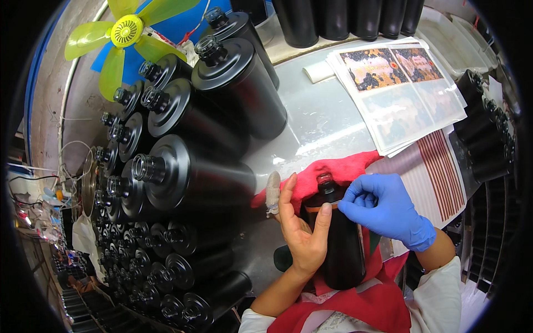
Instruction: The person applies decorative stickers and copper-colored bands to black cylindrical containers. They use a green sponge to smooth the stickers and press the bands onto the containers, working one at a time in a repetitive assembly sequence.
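Observation:
A black glass bottle (344, 250) with a clear-looking neck leans against my lap, its neck pointing away from me over a red cloth (355, 165). Around its shoulder runs a thin orange-brown strip (314, 210). My right hand (383, 206), in a blue glove, is closed in a pinch at the shoulder, where the strip meets the fingertips. Bare except for a whitish finger cot (272, 192) on one finger, my left hand (304, 236) is at the bottle's left side. Its fingers stretch out apart, with the thumb by the shoulder.
Several black bottles (211, 172) crowd the left, below a yellow-green fan (126, 30). Printed sheets (411, 105) lie at the far right of the grey table (316, 122); a sheet of brown strips (441, 172) is nearer. More black bottles (294, 22) line the back.

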The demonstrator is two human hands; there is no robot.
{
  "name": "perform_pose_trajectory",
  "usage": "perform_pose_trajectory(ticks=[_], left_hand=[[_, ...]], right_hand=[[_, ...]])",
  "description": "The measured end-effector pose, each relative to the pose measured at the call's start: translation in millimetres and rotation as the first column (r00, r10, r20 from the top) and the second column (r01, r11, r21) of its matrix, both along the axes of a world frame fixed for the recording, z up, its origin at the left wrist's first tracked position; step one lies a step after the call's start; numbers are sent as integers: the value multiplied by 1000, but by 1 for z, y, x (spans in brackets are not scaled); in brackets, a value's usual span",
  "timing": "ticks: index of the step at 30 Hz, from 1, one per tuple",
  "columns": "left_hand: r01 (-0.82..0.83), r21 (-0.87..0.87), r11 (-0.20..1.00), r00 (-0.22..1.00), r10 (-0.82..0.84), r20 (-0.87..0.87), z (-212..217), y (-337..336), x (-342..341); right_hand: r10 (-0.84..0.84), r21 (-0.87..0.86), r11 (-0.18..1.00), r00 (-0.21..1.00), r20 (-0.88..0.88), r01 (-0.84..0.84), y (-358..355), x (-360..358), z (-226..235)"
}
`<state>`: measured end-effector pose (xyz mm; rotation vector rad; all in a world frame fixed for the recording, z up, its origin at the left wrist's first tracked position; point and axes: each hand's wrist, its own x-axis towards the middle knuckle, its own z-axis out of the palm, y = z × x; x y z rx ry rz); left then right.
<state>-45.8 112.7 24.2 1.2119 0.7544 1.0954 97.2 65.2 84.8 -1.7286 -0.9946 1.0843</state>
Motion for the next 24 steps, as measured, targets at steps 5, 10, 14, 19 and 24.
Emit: perform_pose_trajectory(ticks=[5, 10, 14, 19, 24], left_hand=[[8, 10, 1000, 1000, -8, -13, 1, 0, 2], [-16, 11, 1000, 996, 17, -84, 3, -1, 3], [18, 145, 989, 925, 38, -377, 11, -3, 4], [101, 419, 902, 690, 240, -683, 22, -3, 12], [66, 264, 962, 894, 60, -444, 20, -7, 5]], right_hand=[[-103, 3, 995, 994, 31, 103, -6, 11, -7], [-170, -34, 985, 973, -154, 167, -20, 24, -18], [-313, -123, 950, 853, -418, 289, -34, 39, -33], [-544, -408, 786, 206, -813, 465, -66, 45, -70], [-486, -471, 867, 68, -871, 165, -112, 29, -74]])
